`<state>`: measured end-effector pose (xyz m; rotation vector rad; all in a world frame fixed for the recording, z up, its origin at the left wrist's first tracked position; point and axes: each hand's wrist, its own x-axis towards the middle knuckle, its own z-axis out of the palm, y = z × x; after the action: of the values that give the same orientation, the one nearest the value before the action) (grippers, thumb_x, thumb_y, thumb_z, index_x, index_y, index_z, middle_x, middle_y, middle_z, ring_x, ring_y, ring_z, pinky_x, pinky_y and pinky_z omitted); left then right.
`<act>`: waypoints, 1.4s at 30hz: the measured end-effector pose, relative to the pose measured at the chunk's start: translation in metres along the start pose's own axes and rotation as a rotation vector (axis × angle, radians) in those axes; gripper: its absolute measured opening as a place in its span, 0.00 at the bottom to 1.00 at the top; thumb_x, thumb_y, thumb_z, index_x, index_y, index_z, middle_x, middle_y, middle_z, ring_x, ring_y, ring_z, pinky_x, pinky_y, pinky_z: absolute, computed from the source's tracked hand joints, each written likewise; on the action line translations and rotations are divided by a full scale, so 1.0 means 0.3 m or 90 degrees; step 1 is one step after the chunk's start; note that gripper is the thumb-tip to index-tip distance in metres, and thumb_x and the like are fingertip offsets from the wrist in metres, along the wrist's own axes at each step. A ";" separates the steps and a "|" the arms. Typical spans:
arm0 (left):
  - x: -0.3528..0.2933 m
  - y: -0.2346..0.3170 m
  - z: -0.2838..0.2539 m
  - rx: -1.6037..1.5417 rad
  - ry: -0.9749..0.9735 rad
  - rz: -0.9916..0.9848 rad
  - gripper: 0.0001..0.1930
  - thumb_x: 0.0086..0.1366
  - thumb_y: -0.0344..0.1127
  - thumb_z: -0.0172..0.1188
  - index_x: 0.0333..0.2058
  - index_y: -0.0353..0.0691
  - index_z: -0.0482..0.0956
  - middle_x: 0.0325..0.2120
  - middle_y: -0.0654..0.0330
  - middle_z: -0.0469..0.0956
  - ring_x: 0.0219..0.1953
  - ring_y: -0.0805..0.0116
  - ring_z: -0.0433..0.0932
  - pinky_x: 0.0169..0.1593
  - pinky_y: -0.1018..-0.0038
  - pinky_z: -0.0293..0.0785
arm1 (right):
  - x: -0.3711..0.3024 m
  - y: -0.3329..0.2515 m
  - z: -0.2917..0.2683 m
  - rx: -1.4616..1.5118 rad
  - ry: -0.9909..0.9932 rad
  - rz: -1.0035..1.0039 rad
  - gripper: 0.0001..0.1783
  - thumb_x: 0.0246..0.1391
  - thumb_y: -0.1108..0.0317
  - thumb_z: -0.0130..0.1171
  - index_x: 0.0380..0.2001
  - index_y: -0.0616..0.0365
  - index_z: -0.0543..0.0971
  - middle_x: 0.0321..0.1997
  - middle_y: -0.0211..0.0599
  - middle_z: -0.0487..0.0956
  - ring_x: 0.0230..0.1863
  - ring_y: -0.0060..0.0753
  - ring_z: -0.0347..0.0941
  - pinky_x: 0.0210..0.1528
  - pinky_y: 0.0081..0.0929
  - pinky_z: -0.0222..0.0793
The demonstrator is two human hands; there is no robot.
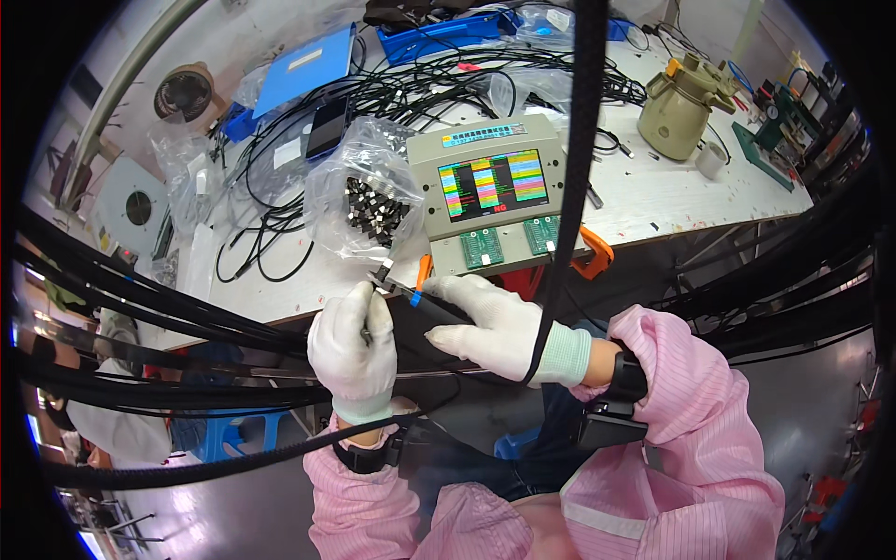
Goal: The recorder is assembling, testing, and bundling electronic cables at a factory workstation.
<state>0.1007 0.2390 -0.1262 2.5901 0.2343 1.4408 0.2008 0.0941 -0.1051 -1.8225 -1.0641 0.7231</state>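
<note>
My left hand [355,345], in a white glove, is closed with thumb and fingertips pinching a black cable's plug end. The connector [382,272] sticks up above the fingertips, its tip pale and metallic. My right hand [485,327], gloved too, is beside it with fingers stretched out and the thumb apart. Its fingertips are close to an orange clamp [425,271] with a blue tip at the table edge. Beyond both hands stands a grey tester [485,135] with a lit colour screen and two green circuit boards [482,248] on its front ledge.
A clear plastic bag [327,219] of small black-and-silver connectors lies left of the tester. Black cables [420,89] spread across the white table [644,191]. A second orange clamp [594,254] grips the edge. An olive jug [679,107] stands right; black straps hang across the view.
</note>
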 end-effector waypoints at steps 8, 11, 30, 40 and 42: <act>-0.012 -0.032 0.027 -0.221 0.045 -0.357 0.05 0.52 0.28 0.60 0.28 0.34 0.76 0.18 0.60 0.73 0.19 0.75 0.68 0.27 0.80 0.66 | 0.092 0.007 -0.044 0.131 -0.143 0.036 0.21 0.44 0.63 0.53 0.39 0.67 0.69 0.26 0.35 0.73 0.28 0.23 0.71 0.32 0.19 0.67; 0.008 -0.051 0.040 -0.224 0.007 -0.417 0.06 0.54 0.30 0.60 0.28 0.32 0.76 0.19 0.62 0.74 0.21 0.79 0.67 0.29 0.81 0.66 | 0.129 0.022 -0.027 0.152 -0.117 0.044 0.19 0.43 0.64 0.52 0.36 0.67 0.69 0.23 0.34 0.72 0.25 0.22 0.71 0.28 0.19 0.68; -0.196 0.207 0.067 -0.460 -0.260 -0.600 0.06 0.56 0.33 0.56 0.22 0.39 0.73 0.12 0.71 0.65 0.13 0.85 0.60 0.16 0.85 0.53 | -0.040 0.168 -0.291 -0.170 0.498 -0.106 0.22 0.45 0.61 0.55 0.42 0.62 0.69 0.39 0.44 0.72 0.41 0.39 0.69 0.42 0.30 0.65; -0.287 0.441 0.168 -0.763 -0.518 -0.755 0.07 0.56 0.35 0.57 0.28 0.38 0.74 0.15 0.67 0.70 0.12 0.84 0.61 0.16 0.87 0.53 | -0.200 0.326 -0.401 -0.492 0.641 -0.171 0.15 0.44 0.63 0.57 0.34 0.63 0.73 0.34 0.43 0.75 0.33 0.40 0.72 0.34 0.25 0.67; -0.288 0.416 0.139 -0.785 -0.451 -0.791 0.08 0.56 0.36 0.57 0.28 0.37 0.74 0.15 0.66 0.70 0.12 0.84 0.61 0.15 0.87 0.53 | -0.212 0.290 -0.279 -0.065 0.441 -0.047 0.10 0.47 0.65 0.52 0.28 0.59 0.77 0.25 0.41 0.77 0.23 0.36 0.73 0.25 0.26 0.67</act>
<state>0.0981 0.0957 -0.1915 1.2260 0.4894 0.0343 0.2711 -0.0167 -0.1426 -1.8939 -0.7011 -0.0317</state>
